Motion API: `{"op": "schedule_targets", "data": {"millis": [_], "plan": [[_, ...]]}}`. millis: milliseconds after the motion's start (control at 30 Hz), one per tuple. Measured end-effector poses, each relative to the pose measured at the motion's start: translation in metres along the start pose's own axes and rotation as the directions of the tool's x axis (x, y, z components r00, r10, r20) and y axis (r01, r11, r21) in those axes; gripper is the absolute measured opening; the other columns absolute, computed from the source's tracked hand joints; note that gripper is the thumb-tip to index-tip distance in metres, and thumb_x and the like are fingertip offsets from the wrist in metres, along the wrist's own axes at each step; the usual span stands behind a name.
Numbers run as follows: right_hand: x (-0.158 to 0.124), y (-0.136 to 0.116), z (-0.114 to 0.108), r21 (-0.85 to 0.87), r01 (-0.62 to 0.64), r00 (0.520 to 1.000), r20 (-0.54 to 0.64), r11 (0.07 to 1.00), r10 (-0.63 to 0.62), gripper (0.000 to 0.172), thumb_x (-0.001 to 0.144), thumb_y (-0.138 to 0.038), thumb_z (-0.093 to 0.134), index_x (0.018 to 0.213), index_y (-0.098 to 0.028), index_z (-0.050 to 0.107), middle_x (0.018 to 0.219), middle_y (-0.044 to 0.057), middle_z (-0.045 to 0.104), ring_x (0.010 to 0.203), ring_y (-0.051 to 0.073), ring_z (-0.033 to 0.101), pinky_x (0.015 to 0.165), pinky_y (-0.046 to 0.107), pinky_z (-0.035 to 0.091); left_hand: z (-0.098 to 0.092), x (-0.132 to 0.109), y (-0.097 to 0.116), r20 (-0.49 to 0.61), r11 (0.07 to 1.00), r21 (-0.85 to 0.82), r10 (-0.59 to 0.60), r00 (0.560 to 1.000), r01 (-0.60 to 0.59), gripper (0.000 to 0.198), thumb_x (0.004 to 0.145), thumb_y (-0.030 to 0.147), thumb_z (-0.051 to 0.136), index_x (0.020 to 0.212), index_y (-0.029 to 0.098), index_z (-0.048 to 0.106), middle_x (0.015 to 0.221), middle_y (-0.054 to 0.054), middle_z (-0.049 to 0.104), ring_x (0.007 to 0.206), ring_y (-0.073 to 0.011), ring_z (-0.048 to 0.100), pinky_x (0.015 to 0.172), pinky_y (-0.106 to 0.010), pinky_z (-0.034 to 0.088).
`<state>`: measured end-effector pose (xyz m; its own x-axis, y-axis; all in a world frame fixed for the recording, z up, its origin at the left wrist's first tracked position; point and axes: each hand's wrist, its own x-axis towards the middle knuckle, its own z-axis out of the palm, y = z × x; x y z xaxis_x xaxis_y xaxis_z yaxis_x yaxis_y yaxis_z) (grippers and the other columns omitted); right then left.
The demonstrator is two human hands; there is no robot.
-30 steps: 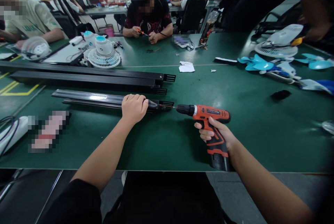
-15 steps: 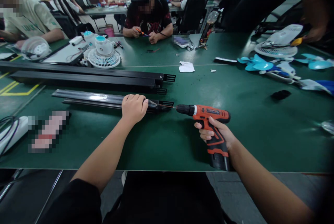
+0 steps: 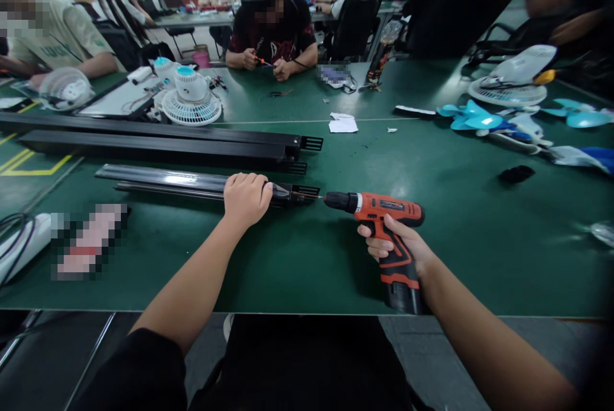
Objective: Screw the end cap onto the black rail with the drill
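Cabling and a pixelated object lie at the far left edge of the dark green table (image 3: 307,270), well apart from the work. Two long black metal channels (image 3: 158,141) lie side by side further back, and white desk fans with blue hubs (image 3: 190,99) stand behind them near seated co-workers

Nearest the front edge lies a third long black metal rail with a slotted end cap (image 3: 192,182), running left to right. Left hand (image 3: 246,197) is closed down over this rail just short of its right end, fingers wrapped over the top, pinning it flat to the table. Right hand (image 3: 396,246) is wrapped round the grip of an orange and black cordless drill (image 3: 381,222), a finger at the trigger; the drill lies level, its bit (image 3: 316,195) pointing left and meeting the rail's end cap

Judgement: the fastening goes well only if the bit stays in line with the rail's long axis, pressure is straight and light, and the holding hand stays clear of the bit tip. Whether the bit is seated in a screw head cannot be told

Scraps of white paper (image 3: 343,123) and turquoise fan blades (image 3: 472,118) lie to the right, well apart
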<state>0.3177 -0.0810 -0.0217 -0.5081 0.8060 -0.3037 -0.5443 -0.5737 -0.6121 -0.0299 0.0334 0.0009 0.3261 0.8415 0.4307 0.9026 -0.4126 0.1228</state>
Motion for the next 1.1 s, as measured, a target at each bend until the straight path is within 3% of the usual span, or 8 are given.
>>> {"op": "schedule_targets", "data": {"millis": [1100], "plan": [[0.0015, -0.0010, -0.0019, 0.054, -0.003, 0.999, 0.035, 0.999, 0.001, 0.036, 0.086, -0.045, 0.082, 0.102, -0.017, 0.066, 0.063, -0.004, 0.051, 0.051, 0.008, 0.036, 0.049, 0.017, 0.047, 0.0025, -0.0010, -0.0020, -0.037, 0.999, 0.024, 0.030, 0.999, -0.030, 0.046, 0.105, 0.039, 0.033, 0.101, 0.021, 0.076, 0.098, -0.010, 0.077, 0.094, -0.0298, 0.067, 0.094, -0.047, 0.043]]}}
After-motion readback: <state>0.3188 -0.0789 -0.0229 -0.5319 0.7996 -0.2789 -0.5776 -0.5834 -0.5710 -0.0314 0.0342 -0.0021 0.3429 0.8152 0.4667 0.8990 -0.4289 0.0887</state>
